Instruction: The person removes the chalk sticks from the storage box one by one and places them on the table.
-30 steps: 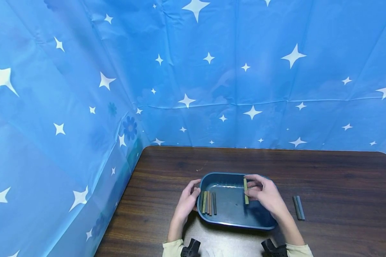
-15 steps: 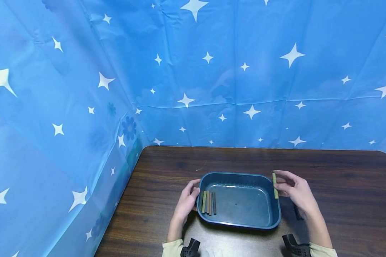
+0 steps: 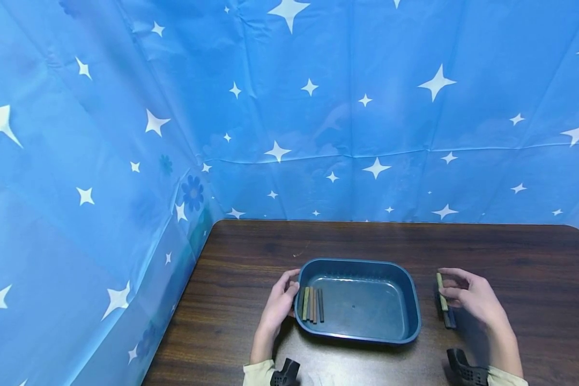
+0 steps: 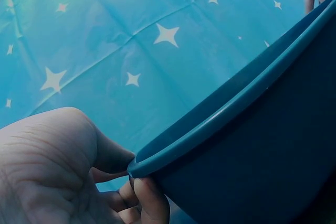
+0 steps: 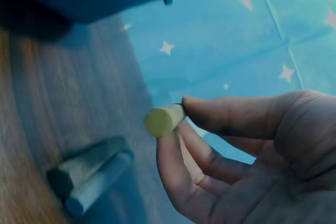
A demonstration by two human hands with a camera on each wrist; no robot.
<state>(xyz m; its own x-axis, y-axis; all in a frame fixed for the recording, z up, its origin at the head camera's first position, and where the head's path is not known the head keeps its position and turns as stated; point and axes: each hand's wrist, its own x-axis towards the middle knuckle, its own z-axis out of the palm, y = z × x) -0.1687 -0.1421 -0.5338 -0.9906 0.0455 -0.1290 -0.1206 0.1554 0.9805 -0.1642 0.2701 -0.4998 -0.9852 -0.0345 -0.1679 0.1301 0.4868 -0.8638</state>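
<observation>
My left hand (image 3: 279, 303) grips the left end of a dark blue plastic basin (image 3: 357, 338). In the left wrist view, its thumb and fingers pinch the basin's rim (image 4: 210, 124). Off the basin's right side, my right hand (image 3: 480, 301) pinches a yellow round stick (image 5: 164, 120) between thumb and fingers. Below that stick, on the table, a dark stick (image 5: 86, 167) and a blue-grey stick (image 5: 100, 184) lie side by side. The head view shows them partly covered by the yellow one. Several yellow, brown and dark sticks (image 3: 314, 305) lie in a row inside the basin's left end.
The dark wood-grain table (image 3: 366, 241) carries everything. A blue curtain (image 3: 318, 123) with white stars hangs behind it and along the left side. Each wrist wears a black camera mount (image 3: 286, 372).
My right hand has carried the yellow stick rightward from over the basin, across its right rim, to above the two sticks on the table. My left hand has stayed on the basin.
</observation>
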